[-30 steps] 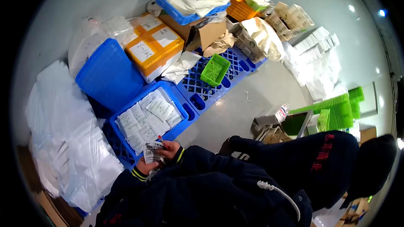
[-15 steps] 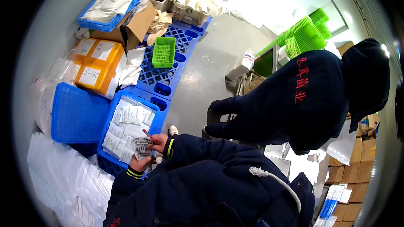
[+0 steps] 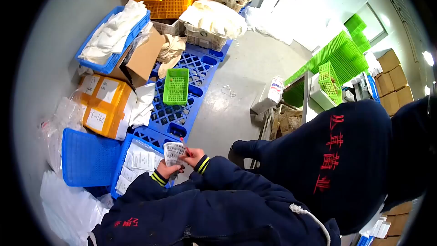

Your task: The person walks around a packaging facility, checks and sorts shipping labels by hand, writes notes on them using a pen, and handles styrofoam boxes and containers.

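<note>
My left hand (image 3: 167,169) is closed on the lower edge of a white printed sheet (image 3: 173,152) with rows of black print like barcode labels. From the right, my right hand (image 3: 195,156) touches the sheet's edge; a thin red pen (image 3: 187,151) sticks out of its closed fingers. Both hands are above the right side of a blue crate (image 3: 119,164) holding flat white packets (image 3: 143,160) with printing on them. The crate's blue lid (image 3: 90,157) stands open on its left side. My sleeves and hands hide part of the crate.
A green basket (image 3: 176,86) sits on the blue pallet (image 3: 196,79). An orange-taped box (image 3: 107,105), a cardboard box (image 3: 144,59) and a blue tray (image 3: 102,66) of white bags are at left. Close on my right is a co-worker (image 3: 318,155) in dark clothes, near stacked green baskets (image 3: 334,59).
My view has tilted up and shifted, so the crate sits lower in it. My hands have lifted the sheet more upright, and the co-worker's back appears nearer.
</note>
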